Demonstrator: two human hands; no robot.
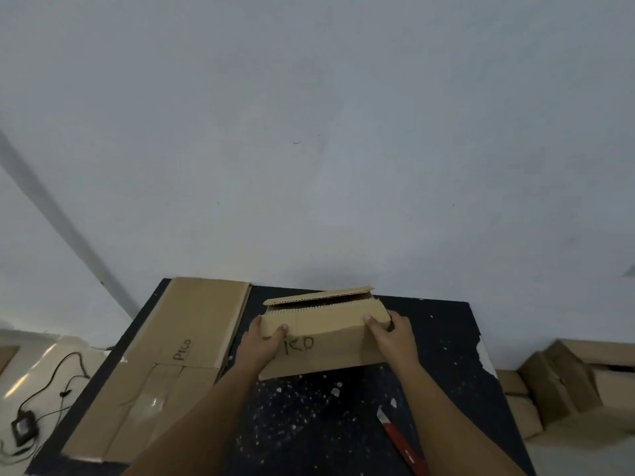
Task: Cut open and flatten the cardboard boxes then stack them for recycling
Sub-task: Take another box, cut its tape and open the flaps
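We have the small brown cardboard box with black handwriting standing near the far edge of the dark speckled worktop, our left hand curled round its left end and our right hand round its right end, fingers hooked over the top edge. If we press unevenly, it may skid off that far edge or crumple rather than fold flat. The red-handled utility knife near the front edge, blade out, could nick our right forearm, and the flattened brown cardboard sheet at the left edge overhangs.
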